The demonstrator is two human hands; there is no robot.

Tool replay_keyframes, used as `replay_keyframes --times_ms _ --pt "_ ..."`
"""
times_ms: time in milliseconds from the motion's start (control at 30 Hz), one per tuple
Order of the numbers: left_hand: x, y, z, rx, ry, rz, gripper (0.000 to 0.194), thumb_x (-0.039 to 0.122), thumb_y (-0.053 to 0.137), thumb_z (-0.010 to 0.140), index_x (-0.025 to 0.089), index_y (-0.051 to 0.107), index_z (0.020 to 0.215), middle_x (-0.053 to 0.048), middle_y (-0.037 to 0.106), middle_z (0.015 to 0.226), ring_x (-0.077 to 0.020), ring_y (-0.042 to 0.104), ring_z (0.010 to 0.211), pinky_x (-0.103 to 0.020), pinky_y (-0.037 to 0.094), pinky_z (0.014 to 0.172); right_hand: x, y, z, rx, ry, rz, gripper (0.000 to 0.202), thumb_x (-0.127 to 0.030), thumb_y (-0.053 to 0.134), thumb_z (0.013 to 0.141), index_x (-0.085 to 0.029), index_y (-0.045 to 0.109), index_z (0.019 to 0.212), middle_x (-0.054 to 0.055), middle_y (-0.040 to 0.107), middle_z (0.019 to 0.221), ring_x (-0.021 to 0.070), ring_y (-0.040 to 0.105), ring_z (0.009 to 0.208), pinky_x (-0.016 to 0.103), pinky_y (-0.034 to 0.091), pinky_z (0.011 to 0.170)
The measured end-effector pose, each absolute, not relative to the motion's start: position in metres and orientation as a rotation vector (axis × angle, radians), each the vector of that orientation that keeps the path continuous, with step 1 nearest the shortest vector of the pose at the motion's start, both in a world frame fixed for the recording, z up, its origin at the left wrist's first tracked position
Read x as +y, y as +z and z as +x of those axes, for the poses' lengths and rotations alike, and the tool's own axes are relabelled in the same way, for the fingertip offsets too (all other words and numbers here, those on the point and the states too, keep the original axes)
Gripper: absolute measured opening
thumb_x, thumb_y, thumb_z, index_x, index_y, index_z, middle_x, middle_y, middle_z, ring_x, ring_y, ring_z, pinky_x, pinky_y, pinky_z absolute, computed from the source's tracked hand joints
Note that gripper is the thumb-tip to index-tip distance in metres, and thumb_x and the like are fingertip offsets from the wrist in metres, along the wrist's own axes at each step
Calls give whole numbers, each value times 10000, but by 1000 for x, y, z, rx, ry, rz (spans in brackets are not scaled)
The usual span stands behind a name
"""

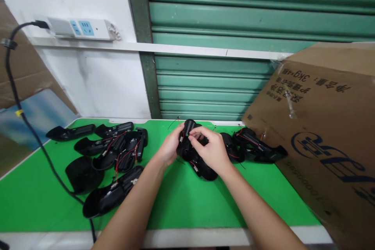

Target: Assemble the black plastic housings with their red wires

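My left hand grips the side of a black plastic shell over the middle of the green tabletop. Thumb and fingertips of my right hand are pinched together against that shell; what they hold, if anything, is too small to make out. A thin red wire and a small pale part show beside my left fingers. Just below my hands lies another black shell with a red wire and a white tag-like piece. More black shells with red wires sit right of my right hand.
Several black shells with red wires lie in a group on the left of the green tabletop. A black cable hangs across the left side from a power strip. A large cardboard box stands along the right edge. Behind is a green shutter.
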State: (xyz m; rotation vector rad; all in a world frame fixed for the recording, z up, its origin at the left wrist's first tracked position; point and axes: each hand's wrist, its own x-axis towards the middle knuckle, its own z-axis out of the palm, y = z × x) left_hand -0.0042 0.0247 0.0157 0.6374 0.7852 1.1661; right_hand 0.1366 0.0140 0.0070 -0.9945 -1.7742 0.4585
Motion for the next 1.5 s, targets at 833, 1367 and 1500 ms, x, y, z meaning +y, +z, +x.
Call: replay_keyframes --times_ms 833,1367,1500 --pt "33 -1 2 989 1186 1186 371 295 436 978 140 649 1239 -86 712 1260 -230 620 1223 -323 430 1088 17 -6 144 -2023 17 -987 551 -145 530 944 -210 359 1464 26 738 950 223 710 923 347 564 833" --pt "28 5 4 1068 1210 1261 312 271 409 970 145 655 1116 -77 744 1141 -213 640 1153 -310 460 1041 15 -6 144 -2088 -93 -1022 444 -143 548 923 -238 447 1344 12 766 956 214 746 877 299 553 719" --pt "31 1 4 1040 1210 1283 348 271 398 980 139 650 1180 -81 731 1183 -217 619 1193 -310 443 1057 15 -6 144 -2057 -28 -1049 561 -139 605 884 -250 415 1401 -15 765 929 209 743 899 301 557 769"
